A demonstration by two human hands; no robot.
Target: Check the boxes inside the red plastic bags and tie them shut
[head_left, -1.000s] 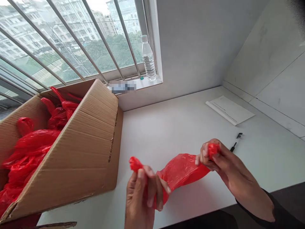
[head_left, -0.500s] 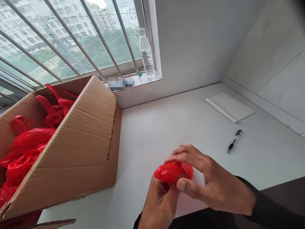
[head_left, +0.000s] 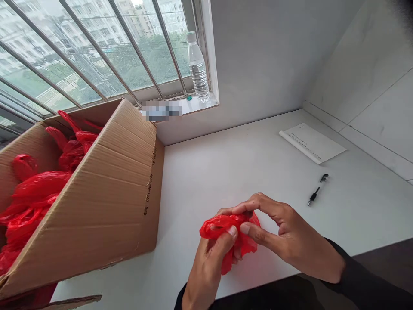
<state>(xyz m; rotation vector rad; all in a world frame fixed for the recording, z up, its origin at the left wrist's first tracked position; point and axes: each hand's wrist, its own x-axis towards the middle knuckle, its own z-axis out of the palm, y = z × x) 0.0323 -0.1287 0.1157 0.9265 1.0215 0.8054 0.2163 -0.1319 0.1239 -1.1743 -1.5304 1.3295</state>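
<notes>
Bunched in front of me, above the white table, is a thin red plastic bag (head_left: 247, 243). My left hand (head_left: 209, 262) is closed on it, with the thumb pressed on top and a loop of the bag sticking out to the left. From the right, my right hand (head_left: 280, 232) pinches the bag between thumb and fingers. Part of the bag hangs below and between the hands. What may be inside it is hidden.
A cardboard box (head_left: 97, 202) holding several red plastic bags (head_left: 41, 185) stands at the left. A notepad (head_left: 312, 143) and a pen (head_left: 318, 190) lie at the right. A water bottle (head_left: 198, 73) stands on the windowsill (head_left: 206, 104).
My left thumb has come up onto the bag, and my right fingers have closed on it. More of the bag now spreads out to the left and hangs below.
</notes>
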